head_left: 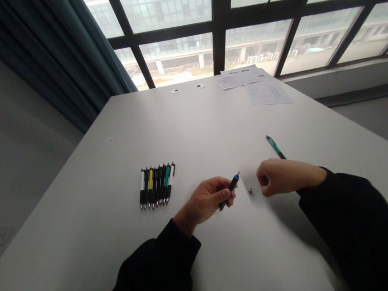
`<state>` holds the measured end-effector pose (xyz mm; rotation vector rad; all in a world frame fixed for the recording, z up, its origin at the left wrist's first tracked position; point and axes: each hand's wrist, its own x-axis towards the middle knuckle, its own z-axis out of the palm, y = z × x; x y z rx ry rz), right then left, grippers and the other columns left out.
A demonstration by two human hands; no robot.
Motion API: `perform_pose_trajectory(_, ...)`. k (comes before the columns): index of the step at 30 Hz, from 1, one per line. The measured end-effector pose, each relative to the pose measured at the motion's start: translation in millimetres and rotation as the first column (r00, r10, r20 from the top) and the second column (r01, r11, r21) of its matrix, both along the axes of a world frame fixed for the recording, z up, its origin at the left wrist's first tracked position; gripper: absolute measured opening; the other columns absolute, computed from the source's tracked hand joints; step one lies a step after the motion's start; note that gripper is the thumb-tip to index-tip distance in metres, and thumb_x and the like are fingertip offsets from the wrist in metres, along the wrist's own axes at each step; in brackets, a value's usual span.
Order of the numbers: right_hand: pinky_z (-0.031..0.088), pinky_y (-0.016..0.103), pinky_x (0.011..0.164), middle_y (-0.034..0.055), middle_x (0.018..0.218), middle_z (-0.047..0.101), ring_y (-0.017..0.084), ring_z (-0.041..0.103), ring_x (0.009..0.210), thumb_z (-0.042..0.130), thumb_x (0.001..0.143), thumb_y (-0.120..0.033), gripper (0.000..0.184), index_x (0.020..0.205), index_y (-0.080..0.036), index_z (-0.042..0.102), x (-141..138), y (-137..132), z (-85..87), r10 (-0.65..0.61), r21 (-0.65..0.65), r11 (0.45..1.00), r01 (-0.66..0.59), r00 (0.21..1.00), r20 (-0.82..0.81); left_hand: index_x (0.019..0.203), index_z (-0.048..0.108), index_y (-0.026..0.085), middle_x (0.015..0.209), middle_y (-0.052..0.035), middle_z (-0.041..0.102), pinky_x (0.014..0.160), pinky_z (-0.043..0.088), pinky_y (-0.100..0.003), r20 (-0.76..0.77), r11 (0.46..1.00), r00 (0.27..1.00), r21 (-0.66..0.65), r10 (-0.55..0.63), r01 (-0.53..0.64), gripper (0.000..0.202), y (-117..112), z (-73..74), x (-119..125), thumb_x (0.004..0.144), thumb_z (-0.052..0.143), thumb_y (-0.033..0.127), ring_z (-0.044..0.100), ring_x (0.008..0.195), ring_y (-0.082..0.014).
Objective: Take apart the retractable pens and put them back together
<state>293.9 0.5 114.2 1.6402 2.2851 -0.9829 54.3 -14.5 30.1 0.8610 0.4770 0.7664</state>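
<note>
My left hand [213, 197] is closed around a pen [234, 183] with a dark grip and a blue end. A thin refill point sticks out of that end, up and to the right. My right hand [277, 177] hovers to the right of the pen with its fingers curled in; whatever they hold, if anything, is hidden. Between the two hands a small silvery piece [250, 191], like a pen tip, rests on the table. Just beyond my right hand lies a green pen [275, 146], its lower end covered by the hand.
Several pens [156, 186] in white, yellow, black and green lie side by side on the white table [89, 198], left of my hands. Printed papers [266, 93] lie at the far right edge. A curtain [69, 52] and windows stand behind the table.
</note>
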Motion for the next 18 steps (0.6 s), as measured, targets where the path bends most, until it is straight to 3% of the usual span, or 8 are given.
perform_pose_trajectory(3, 0.037, 0.023, 0.052, -0.0034, 0.061, 0.056, 0.010, 0.047, 0.055, 0.063, 0.078, -0.026, 0.011, 0.070, -0.019, 0.059, -2, -6, 13.5, -0.001, 0.060, 0.998, 0.019, 0.961, -0.277, 0.094, 0.073, 0.011, 0.077, -0.0057, 0.070, 0.060, 0.043, -0.024, -0.021, 1.000, 1.000, 0.017, -0.011, 0.011, 0.040, 1, -4.5, -2, 0.069, 0.089, 0.039, 0.062, 0.062, -0.0116)
perform_pose_trajectory(4, 0.037, 0.023, 0.052, -0.0038, 0.062, 0.055, 0.010, 0.046, 0.056, 0.062, 0.081, -0.027, 0.012, 0.072, -0.019, 0.058, -4, -9, 16.8, -0.013, 0.078, 0.996, 0.050, 0.908, -0.419, 0.094, 0.074, 0.011, 0.078, -0.0064, 0.070, 0.060, 0.043, -0.024, -0.028, 1.000, 0.999, 0.022, -0.017, 0.018, 0.040, 1, -5.7, -2, 0.069, 0.089, 0.039, 0.062, 0.063, -0.0122)
perform_pose_trajectory(7, 0.038, 0.023, 0.052, -0.0023, 0.066, 0.054, 0.010, 0.045, 0.057, 0.066, 0.085, -0.026, 0.014, 0.076, -0.018, 0.057, -12, -19, 21.2, -0.015, 0.132, 0.975, 0.177, 0.651, -0.759, 0.095, 0.074, 0.011, 0.079, -0.0074, 0.070, 0.060, 0.043, -0.024, -0.046, 0.999, 0.998, 0.032, -0.037, 0.038, 0.042, 3, -7.7, -4, 0.069, 0.089, 0.040, 0.063, 0.064, -0.0129)
perform_pose_trajectory(9, 0.039, 0.024, 0.052, -0.0005, 0.069, 0.056, 0.011, 0.046, 0.059, 0.068, 0.087, -0.027, 0.013, 0.080, -0.018, 0.061, -17, -24, 20.9, 0.001, 0.159, 0.960, 0.229, 0.567, -0.823, 0.097, 0.074, 0.011, 0.079, -0.0073, 0.070, 0.060, 0.043, -0.024, -0.052, 0.998, 0.998, 0.037, -0.045, 0.047, 0.042, 3, -7.9, -4, 0.071, 0.088, 0.041, 0.062, 0.064, -0.0127)
perform_pose_trajectory(11, 0.040, 0.025, 0.053, -0.0002, 0.070, 0.056, 0.011, 0.047, 0.060, 0.069, 0.088, -0.030, 0.013, 0.084, -0.018, 0.064, -21, -27, 19.7, 0.002, 0.167, 0.951, 0.259, 0.538, -0.843, 0.098, 0.074, 0.011, 0.078, -0.0072, 0.070, 0.060, 0.042, -0.024, -0.057, 0.998, 0.997, 0.042, -0.051, 0.053, 0.042, 4, -7.6, -4, 0.071, 0.087, 0.041, 0.062, 0.064, -0.0126)
perform_pose_trajectory(18, 0.040, 0.025, 0.053, -0.0025, 0.067, 0.052, 0.011, 0.046, 0.060, 0.071, 0.089, -0.032, 0.014, 0.088, -0.019, 0.067, -24, -27, 18.2, -0.007, 0.155, 0.955, 0.254, 0.540, -0.842, 0.098, 0.075, 0.012, 0.078, -0.0064, 0.069, 0.058, 0.041, -0.023, -0.042, 0.996, 0.997, 0.057, -0.060, 0.063, 0.040, 4, -5.2, -3, 0.072, 0.087, 0.039, 0.062, 0.064, -0.0122)
